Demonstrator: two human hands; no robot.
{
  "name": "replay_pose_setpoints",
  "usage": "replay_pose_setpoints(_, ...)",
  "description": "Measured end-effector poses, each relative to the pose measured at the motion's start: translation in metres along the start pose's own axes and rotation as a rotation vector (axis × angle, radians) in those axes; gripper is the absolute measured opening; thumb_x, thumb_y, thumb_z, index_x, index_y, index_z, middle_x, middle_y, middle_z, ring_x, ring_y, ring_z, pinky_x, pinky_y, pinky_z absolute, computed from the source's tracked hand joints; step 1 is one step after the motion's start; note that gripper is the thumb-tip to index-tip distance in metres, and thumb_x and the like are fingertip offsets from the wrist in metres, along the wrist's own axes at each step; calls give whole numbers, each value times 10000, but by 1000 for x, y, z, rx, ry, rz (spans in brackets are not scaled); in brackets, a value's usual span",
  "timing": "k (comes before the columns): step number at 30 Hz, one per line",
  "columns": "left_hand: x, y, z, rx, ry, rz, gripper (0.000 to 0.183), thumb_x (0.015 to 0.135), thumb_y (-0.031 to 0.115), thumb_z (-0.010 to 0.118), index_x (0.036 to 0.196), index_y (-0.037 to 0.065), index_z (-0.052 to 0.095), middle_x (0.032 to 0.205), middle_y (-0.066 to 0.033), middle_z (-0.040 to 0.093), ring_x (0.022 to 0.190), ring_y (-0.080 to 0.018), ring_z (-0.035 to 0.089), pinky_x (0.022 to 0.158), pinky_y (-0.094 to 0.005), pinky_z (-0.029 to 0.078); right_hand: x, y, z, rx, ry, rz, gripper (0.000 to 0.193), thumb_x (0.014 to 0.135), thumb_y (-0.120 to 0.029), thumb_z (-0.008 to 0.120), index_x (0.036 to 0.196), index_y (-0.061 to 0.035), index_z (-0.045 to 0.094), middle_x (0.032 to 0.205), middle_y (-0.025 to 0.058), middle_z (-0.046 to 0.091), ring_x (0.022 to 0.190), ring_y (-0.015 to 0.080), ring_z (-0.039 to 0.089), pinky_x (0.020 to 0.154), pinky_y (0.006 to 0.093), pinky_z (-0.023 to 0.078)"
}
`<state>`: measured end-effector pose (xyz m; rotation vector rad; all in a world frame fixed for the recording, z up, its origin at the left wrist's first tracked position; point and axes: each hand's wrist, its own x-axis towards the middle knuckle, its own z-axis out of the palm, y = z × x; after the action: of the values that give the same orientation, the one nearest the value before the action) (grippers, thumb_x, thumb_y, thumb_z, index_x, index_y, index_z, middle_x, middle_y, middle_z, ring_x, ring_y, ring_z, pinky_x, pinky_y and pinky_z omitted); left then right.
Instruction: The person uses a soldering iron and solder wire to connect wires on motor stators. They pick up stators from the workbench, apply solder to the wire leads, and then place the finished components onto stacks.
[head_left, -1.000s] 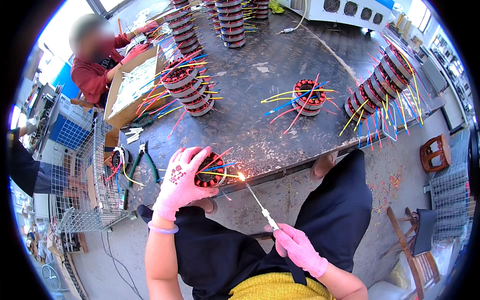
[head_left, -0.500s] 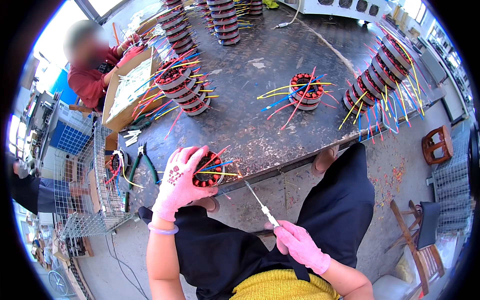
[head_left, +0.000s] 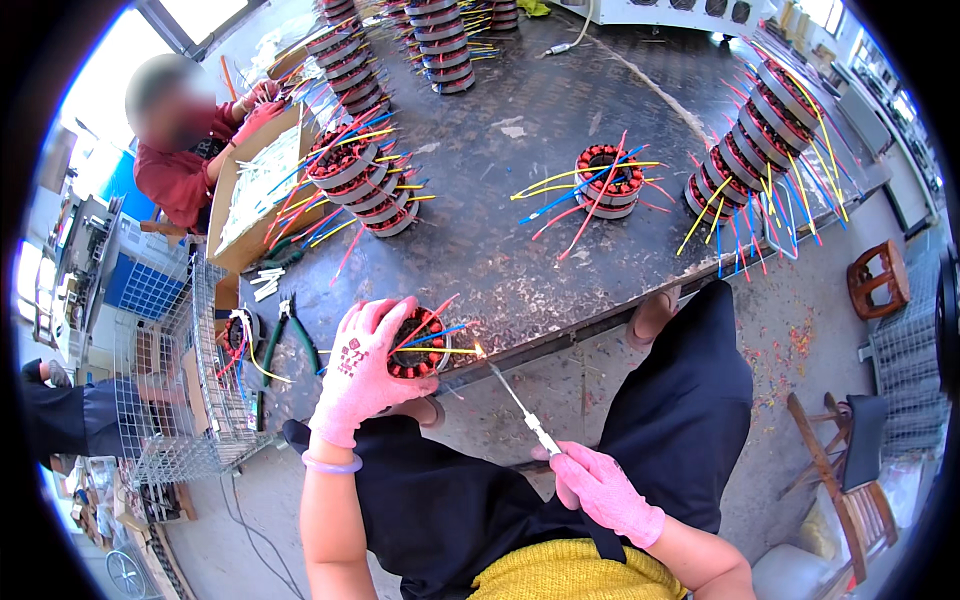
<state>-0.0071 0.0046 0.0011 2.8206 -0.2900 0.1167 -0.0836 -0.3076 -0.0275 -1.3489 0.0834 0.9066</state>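
Observation:
My left hand (head_left: 362,368), in a pink glove, is closed around a motor stator (head_left: 437,362) at the table's near edge. Red, blue and yellow leads stick out of the stator's core to the right. In my right hand (head_left: 604,490), also pink-gloved, is a thin torch (head_left: 535,424) with a white handle and a long metal stem. A small orange flame burns at its tip, right by the end of the yellow lead (head_left: 452,350). The fingers of my right hand wrap around the handle's lower end.
Stacked stators (head_left: 757,142) lean at the right; another pile (head_left: 362,183) stands at the left. A short stator pile (head_left: 608,180) sits mid-table. Green-handled pliers (head_left: 290,338) lie left of my hand. A co-worker (head_left: 180,150) works behind a cardboard box (head_left: 232,200). A wire cart (head_left: 185,370) stands left.
The flame at the torch's tip shows brighter, near the yellow lead's end. Both hands keep their holds and have hardly moved; the view has shifted slightly.

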Motion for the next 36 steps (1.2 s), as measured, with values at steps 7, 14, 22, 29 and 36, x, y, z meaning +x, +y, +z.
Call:
replay_pose_setpoints(7, 1, 1, -1, 7, 3, 9, 933, 524, 291, 887, 1356, 58, 537, 1288, -154, 553, 1255, -387, 490, 1101, -473, 379, 0, 1, 0, 12, 8, -16, 364, 1049, -247, 471, 1265, 13, 605, 655, -8, 510, 582, 72, 431, 560, 232, 349)
replay_pose_setpoints(14, 2, 3, -2, -6, -11, 12, 918, 539, 294, 882, 1353, 45, 539, 1294, -156, 556, 1249, -382, 498, 1098, -470, 380, 1, 5, -3, -50, -10, -44, 365, 1054, -252, 462, 1274, 5, 598, 649, -12, 495, 575, 71, 436, 561, 240, 362)
replay_pose_setpoints(22, 2, 3, -2, -1, 0, 16, 911, 530, 287, 885, 1340, 47, 545, 1287, -157, 558, 1249, -383, 498, 1092, -471, 385, 1, 7, -4, -18, -19, -14, 361, 1064, -255, 448, 1293, -13, 585, 636, -19, 478, 567, 57, 443, 549, 243, 373)
replay_pose_setpoints(29, 1, 2, -1, -2, 0, 17, 917, 526, 278, 888, 1342, 43, 543, 1282, -155, 556, 1244, -382, 500, 1092, -472, 385, 2, 7, -3, -29, -23, -22, 355, 1065, -250, 451, 1294, -14, 584, 644, -25, 476, 571, 56, 444, 548, 239, 373)
replay_pose_setpoints(36, 2, 2, -2, 4, -6, 21, 923, 529, 281, 890, 1349, 41, 540, 1294, -154, 552, 1254, -380, 495, 1096, -468, 383, 2, 8, -2, 6, -18, -11, 348, 1064, -242, 460, 1293, -11, 585, 642, -25, 474, 567, 56, 447, 547, 236, 373)
